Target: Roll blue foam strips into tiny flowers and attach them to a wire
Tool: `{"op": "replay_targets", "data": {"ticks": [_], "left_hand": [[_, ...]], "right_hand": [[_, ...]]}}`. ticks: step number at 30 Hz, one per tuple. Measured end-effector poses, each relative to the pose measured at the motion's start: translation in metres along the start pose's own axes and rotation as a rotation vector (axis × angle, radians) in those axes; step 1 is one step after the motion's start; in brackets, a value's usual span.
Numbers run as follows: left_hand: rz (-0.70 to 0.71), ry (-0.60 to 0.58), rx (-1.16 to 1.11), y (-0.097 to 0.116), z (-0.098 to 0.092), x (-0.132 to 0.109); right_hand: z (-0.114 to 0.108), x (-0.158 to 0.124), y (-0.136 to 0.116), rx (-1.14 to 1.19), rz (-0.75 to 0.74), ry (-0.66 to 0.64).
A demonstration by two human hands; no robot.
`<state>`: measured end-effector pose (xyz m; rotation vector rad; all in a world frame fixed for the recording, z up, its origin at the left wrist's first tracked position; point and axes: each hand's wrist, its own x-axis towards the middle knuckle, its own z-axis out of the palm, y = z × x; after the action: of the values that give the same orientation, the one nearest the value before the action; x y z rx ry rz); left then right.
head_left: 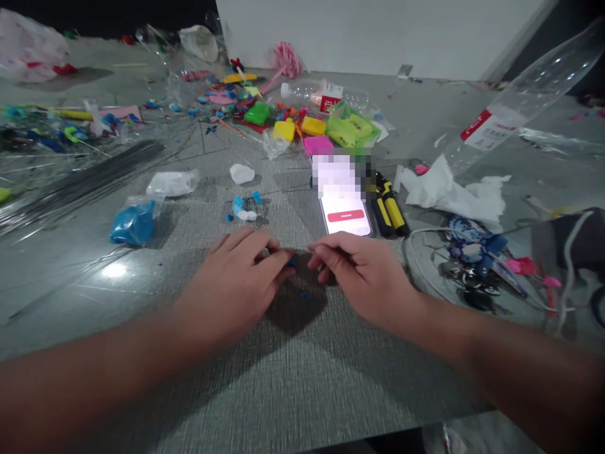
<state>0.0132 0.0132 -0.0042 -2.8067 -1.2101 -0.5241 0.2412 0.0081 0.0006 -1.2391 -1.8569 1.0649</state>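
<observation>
My left hand [241, 271] rests low over the grey table, thumb and forefinger pinched on a small bit of blue clay [292, 262]. Facing it, a short gap away, my right hand [362, 268] is closed, thumb against forefinger; whatever its fingertips hold, if anything, is hidden. Between and below the hands lies a blue crumb [304, 295]. Just beyond my left hand are small blue and white clay pieces [244, 208] and a white lump [242, 173]. A bag of blue clay [133, 224] and a white packet [172, 183] sit farther left.
A lit phone [347, 217] lies beyond my right hand, beside yellow-black pliers [390, 205]. Crumpled tissue [454, 189], a tilted plastic bottle [501, 120] and a cord with keys [472, 277] are at right. Thin wires [104, 170] spread at left; colourful clay packs [283, 130] lie behind.
</observation>
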Motion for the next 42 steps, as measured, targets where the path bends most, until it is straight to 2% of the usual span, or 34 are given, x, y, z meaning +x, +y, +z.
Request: {"op": "replay_targets", "data": {"ticks": [2,5,9,13,16,19,22,25,32,37,42], "left_hand": [[-0.011,0.048,-0.048,0.001,-0.001,0.000],[-0.037,0.132,-0.188,0.003,-0.003,0.000],[-0.178,0.163,-0.434,0.007,-0.010,0.002],[-0.393,0.057,-0.754,0.009,-0.016,0.009],[-0.575,-0.098,-1.058,0.011,-0.020,0.014],[-0.612,-0.242,-1.250,0.013,-0.020,0.015],[-0.574,-0.300,-1.329,0.013,-0.018,0.014],[-0.613,-0.308,-1.374,0.011,-0.016,0.013],[-0.608,-0.296,-1.424,0.009,-0.016,0.015],[-0.573,-0.295,-1.423,0.010,-0.016,0.017],[-0.605,-0.280,-1.428,0.010,-0.016,0.015]], "right_hand": [[0.000,0.000,0.001,0.017,0.017,0.041],[-0.001,0.000,-0.001,-0.083,0.034,0.019],[-0.002,0.000,-0.001,-0.100,-0.030,0.000],[-0.001,0.000,-0.001,-0.096,-0.104,0.061],[-0.002,-0.002,-0.007,-0.126,-0.279,0.062],[-0.002,-0.007,-0.013,-0.118,-0.468,0.078],[0.000,-0.010,-0.012,-0.136,-0.542,0.051],[0.000,-0.008,-0.008,-0.162,-0.558,0.040],[-0.004,-0.005,-0.014,-0.143,-0.555,-0.011],[-0.003,-0.006,-0.015,-0.126,-0.534,0.010],[-0.001,-0.007,-0.014,-0.126,-0.486,0.033]]}}
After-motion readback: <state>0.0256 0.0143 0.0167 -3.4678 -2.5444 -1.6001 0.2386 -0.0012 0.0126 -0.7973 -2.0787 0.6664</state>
